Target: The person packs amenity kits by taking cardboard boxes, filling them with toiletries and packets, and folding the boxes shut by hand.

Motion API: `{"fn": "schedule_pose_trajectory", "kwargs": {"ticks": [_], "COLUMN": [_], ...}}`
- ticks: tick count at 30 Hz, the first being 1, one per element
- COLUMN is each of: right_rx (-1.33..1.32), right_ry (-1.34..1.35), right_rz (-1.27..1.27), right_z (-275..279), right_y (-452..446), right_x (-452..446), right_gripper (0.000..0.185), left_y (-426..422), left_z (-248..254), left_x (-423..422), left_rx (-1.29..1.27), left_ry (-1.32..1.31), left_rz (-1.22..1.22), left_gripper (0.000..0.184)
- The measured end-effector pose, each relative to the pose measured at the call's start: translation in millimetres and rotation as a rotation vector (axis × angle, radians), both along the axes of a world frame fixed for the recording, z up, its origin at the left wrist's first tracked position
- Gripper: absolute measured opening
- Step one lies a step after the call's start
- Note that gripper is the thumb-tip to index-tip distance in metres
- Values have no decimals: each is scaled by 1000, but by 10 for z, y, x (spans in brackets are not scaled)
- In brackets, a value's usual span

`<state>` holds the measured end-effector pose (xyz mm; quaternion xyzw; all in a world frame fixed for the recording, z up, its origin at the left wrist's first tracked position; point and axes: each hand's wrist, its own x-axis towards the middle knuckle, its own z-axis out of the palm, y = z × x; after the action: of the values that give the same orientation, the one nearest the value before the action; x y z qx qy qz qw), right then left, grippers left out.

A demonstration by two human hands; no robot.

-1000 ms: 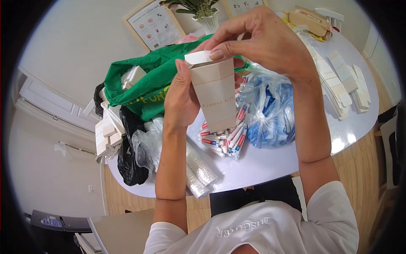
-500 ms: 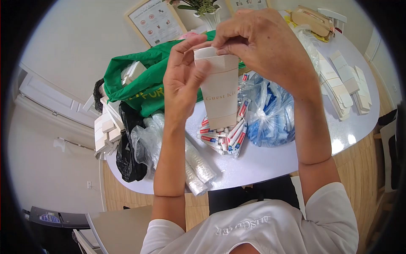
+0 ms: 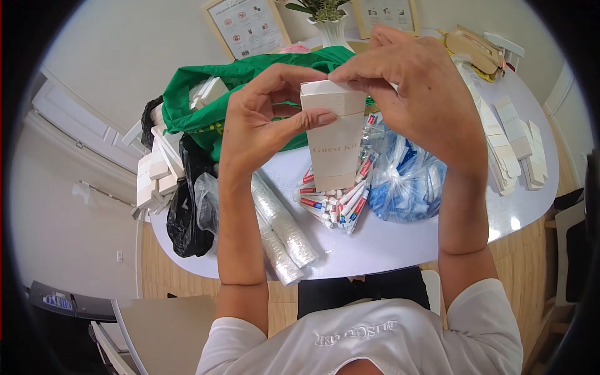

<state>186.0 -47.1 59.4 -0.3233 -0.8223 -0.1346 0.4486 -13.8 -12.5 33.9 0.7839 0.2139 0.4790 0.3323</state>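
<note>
Head view: the left hand (image 3: 253, 125), half-curled, holds the Guest Kit carton (image 3: 334, 134) over toothpaste tubes (image 3: 342, 209) on the desk (image 3: 387, 247). The right hand (image 3: 425, 94) pinches its top edge, seemingly closing the flap (image 3: 317, 89), which calls for light, even pressure.

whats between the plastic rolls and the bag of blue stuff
Toothpaste tubes, with bare table between them and the rolls, as the head view shows.
</note>
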Motion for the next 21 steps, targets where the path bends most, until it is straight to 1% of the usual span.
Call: {"fn": "schedule_pose_trajectory", "kwargs": {"ticks": [2, 4, 5, 7, 8, 10, 11, 13, 14, 15, 17, 19, 21], "right_rx": [-3, -82, -76, -441, -433, -563, -502, -479, -464, -462, -538, -529, -518], "right_ry": [-6, -4, -11, 297, 287, 421, 414, 409, 412, 406, 373, 365, 355], "right_rz": [-20, 49, 51, 378, 380, 318, 352, 358, 360, 362, 326, 330, 336], "right_z": [-15, 0, 0, -50, -79, -142, -173, -157, -152, -143, -124, -111, -117], "right_y": [3, 36, 83, 201, 227, 284, 324, 308, 294, 282, 259, 241, 241], "right_x": [30, 82, 88, 73, 44, -41, -73, -109, -124, -127, -106, -116, -134], "right_gripper": [15, 19, 19, 22, 22, 27, 29, 28, 28, 28, 28, 28, 27], "left_y": [-19, -50, -40, -3, 0, -5, -5, -5, -9, -15, -19, -36, -55], "left_z": [8, 41, 47, 54, 69, 98, 106, 120, 122, 118, 118, 136, 141], "left_x": [-11, -41, -56, -96, -120, -168, -184, -216, -216, -204, -201, -220, -222], "left_rx": [14, -67, -60, -72, -63, -88, -78, -106, -100, -101, -103, -62, -73], "left_ry": [-7, 56, 49, 52, 43, 66, 59, 11, 6, -15, -38, -20, -33], "left_rz": [-4, 7, 10, 83, 86, 105, 109, 179, 183, 164, 142, 135, 126], "left_gripper": [38, 42, 42, 41, 41, 32, 32, 25, 25, 24, 23, 23, 23]}}
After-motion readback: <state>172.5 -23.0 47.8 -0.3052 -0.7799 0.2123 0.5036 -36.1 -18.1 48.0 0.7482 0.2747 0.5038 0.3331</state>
